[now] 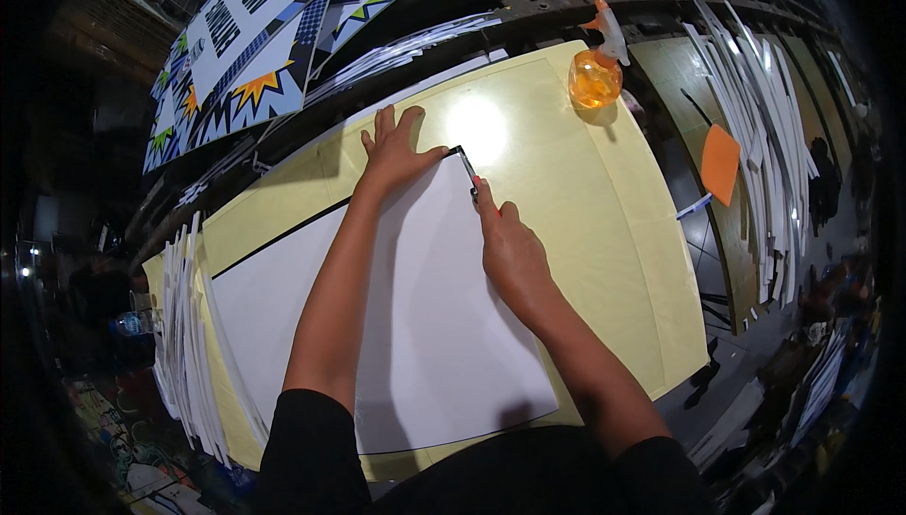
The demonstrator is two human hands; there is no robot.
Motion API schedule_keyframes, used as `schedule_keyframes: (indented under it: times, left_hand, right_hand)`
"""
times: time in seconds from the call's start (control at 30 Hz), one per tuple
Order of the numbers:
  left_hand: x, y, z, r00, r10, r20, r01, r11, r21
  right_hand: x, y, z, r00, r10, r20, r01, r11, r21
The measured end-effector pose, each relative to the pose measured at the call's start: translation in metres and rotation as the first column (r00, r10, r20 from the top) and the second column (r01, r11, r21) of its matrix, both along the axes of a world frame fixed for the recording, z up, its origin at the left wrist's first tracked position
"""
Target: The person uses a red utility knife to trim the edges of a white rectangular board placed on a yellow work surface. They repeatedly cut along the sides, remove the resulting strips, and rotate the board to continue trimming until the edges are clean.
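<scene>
A large white sheet or board (444,326) with a dark line along its far edge lies on a yellow-covered table (632,260). My left hand (387,151) is spread on the far edge, its thumb reaching toward the board's far right corner. In my right hand (514,246) is a utility knife (470,173) with some red on its handle. Its blade end sits at that corner, close to my left thumb. Part of the handle is hidden by my fingers.
A spray bottle (595,81) with orange liquid stands at the far right of the table. Thin white strips (184,354) lie along the left edge. More white strips (760,147) and an orange flat piece (721,164) are off to the right. Colourful printed boards (236,43) lean beyond.
</scene>
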State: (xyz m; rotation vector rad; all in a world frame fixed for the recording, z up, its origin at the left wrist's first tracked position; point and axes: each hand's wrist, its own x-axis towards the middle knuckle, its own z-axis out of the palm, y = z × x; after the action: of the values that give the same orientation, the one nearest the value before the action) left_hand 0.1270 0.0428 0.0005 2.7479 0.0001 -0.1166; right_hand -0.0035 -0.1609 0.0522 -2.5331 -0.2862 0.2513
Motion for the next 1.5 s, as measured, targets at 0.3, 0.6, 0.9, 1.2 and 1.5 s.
schedule_keyframes:
  times: [0.3, 0.6, 0.9, 1.2, 1.5]
  left_hand:
    - [0.004, -0.002, 0.0, 0.994, 0.017, -0.106, -0.02, 1.0, -0.025]
    - [0.005, -0.001, 0.0, 0.994, 0.014, -0.106, -0.018, 0.999, -0.037]
    - [0.003, -0.002, -0.003, 0.996, 0.022, -0.09, -0.023, 1.0, -0.006]
    - [0.003, -0.002, -0.003, 0.997, 0.02, -0.078, -0.02, 1.0, -0.006]
    - [-0.001, -0.007, 0.008, 0.995, 0.005, -0.096, -0.005, 1.0, 0.003]
  right_hand:
    - [0.001, 0.003, -0.008, 0.999, -0.007, 0.032, 0.007, 1.0, -0.001]
    - [0.023, 0.0, -0.006, 0.998, -0.047, -0.035, 0.047, 0.999, -0.018]
    - [0.013, -0.004, -0.003, 0.989, -0.013, -0.145, 0.01, 1.0, -0.019]
    - [0.011, -0.003, 0.011, 0.993, 0.014, -0.12, -0.016, 1.0, -0.017]
    - [0.001, -0.006, 0.016, 0.998, 0.032, -0.056, -0.032, 0.999, 0.0]
